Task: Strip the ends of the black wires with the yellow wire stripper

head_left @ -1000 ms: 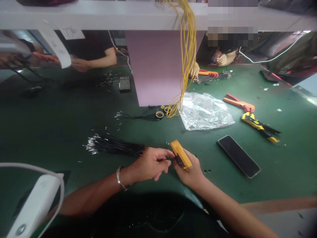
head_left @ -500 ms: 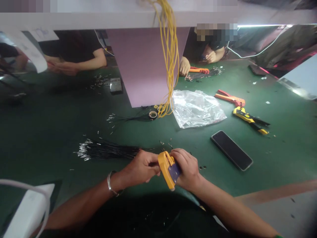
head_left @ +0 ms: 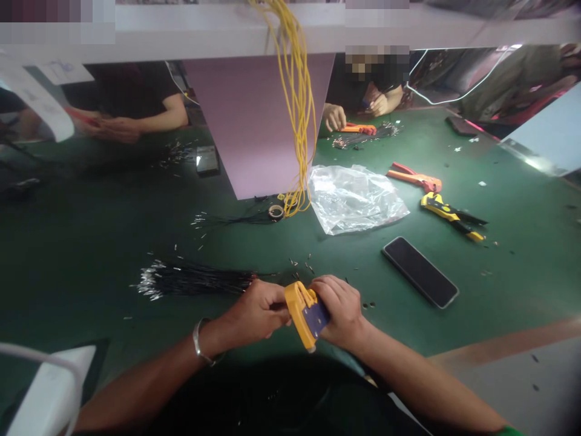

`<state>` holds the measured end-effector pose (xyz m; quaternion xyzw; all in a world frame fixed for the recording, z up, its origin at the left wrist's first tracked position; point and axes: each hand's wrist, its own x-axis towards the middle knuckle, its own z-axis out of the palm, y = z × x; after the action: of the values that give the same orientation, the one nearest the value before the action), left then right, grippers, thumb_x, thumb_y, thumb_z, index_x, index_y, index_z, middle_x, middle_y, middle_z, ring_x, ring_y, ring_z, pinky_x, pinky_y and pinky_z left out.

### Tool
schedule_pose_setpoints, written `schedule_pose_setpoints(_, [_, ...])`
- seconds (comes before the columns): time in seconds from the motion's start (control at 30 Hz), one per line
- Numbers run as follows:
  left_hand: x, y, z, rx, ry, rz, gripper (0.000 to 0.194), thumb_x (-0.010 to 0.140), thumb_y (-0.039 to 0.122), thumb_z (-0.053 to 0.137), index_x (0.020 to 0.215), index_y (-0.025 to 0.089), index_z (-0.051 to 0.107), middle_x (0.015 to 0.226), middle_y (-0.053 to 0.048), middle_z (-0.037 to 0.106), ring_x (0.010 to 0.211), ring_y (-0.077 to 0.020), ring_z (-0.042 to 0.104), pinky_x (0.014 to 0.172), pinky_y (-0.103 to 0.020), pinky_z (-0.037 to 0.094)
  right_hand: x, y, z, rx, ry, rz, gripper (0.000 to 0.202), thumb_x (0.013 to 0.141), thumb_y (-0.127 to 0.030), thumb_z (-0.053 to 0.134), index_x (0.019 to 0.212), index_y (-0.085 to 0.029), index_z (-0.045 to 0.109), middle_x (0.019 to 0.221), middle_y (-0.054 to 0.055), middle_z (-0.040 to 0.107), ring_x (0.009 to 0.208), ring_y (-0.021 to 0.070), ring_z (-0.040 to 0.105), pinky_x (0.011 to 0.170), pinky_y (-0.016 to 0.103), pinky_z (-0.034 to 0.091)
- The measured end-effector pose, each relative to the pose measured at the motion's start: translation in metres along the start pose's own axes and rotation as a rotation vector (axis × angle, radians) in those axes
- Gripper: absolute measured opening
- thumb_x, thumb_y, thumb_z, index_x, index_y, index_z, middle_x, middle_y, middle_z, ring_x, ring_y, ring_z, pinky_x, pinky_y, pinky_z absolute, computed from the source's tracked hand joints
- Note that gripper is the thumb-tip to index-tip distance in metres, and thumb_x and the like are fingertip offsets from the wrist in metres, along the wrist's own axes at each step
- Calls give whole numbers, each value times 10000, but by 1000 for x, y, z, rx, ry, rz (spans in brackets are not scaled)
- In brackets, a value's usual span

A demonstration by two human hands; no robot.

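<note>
My right hand (head_left: 340,309) is wrapped round a yellow and dark blue hand tool (head_left: 302,312), whose head faces left. Close against the tool's left side is my left hand (head_left: 256,312), its thumb and fingers pinched together; whatever lies between them is too small to make out. A silver bracelet (head_left: 198,342) circles my left wrist. Beyond my left hand lies a bundle of black wires (head_left: 195,280) with shiny metal ends at its left. Several small metal pieces (head_left: 308,264) are scattered just past the tool.
A phone (head_left: 420,272) lies at the right, beyond it yellow-black pliers (head_left: 449,217) and an orange tool (head_left: 415,178). A clear plastic bag (head_left: 356,200) lies mid-table beside hanging yellow wires (head_left: 295,103). A white box (head_left: 52,393) sits lower left. Two people's hands are across the table.
The whole view has shifted slightly. My hands and the tool keep nearly the same pose. Across the table, a person's hand has lifted a little by the orange pliers.
</note>
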<state>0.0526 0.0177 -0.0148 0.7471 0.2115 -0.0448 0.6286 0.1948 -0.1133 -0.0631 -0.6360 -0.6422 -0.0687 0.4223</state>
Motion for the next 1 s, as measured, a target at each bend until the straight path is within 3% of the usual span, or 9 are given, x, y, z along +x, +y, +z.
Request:
schedule_pose_setpoints(0.37, [1, 3, 1, -2, -5, -39, 167, 768, 119, 512, 603, 144, 520, 454, 83, 444, 364, -25, 402, 380, -128, 303, -1, 2, 1, 10, -14, 13, 149, 717, -125, 524, 829, -222, 515, 659, 48, 603, 564, 194, 549, 546, 315, 437])
schedule_pose_setpoints(0.5, [2, 3, 4, -40, 10, -58, 148, 804, 194, 550, 674, 134, 584, 535, 61, 534, 373, -21, 415, 390, -136, 328, 1, 4, 0, 18, 10, 41, 96, 740, -172, 535, 740, -242, 469, 565, 2, 513, 488, 171, 468, 496, 302, 353])
schedule_pose_setpoints(0.7, [4, 4, 2, 2, 93, -71, 173, 817, 207, 533, 806, 122, 683, 632, 20, 609, 398, -31, 435, 409, -154, 349, 1, 6, 2, 74, 24, 139, 252, 744, -237, 581, 619, -262, 364, 512, -51, 383, 442, 136, 370, 464, 286, 266])
schedule_pose_setpoints(0.83, [4, 2, -1, 33, 129, -69, 206, 835, 249, 537, 863, 126, 700, 641, 16, 610, 395, -37, 427, 410, -168, 345, -4, 10, 11, 82, 32, 367, 303, 765, -249, 588, 579, -256, 349, 496, -56, 378, 438, 120, 364, 465, 274, 304])
schedule_pose_setpoints(1.0, [7, -5, -12, 112, 263, 12, 185, 832, 236, 560, 865, 144, 717, 634, 8, 619, 523, -81, 517, 510, -189, 416, 5, 16, 8, 458, -106, 729, 149, 740, -301, 641, 664, -209, 552, 574, -12, 573, 504, 143, 504, 499, 278, 421])
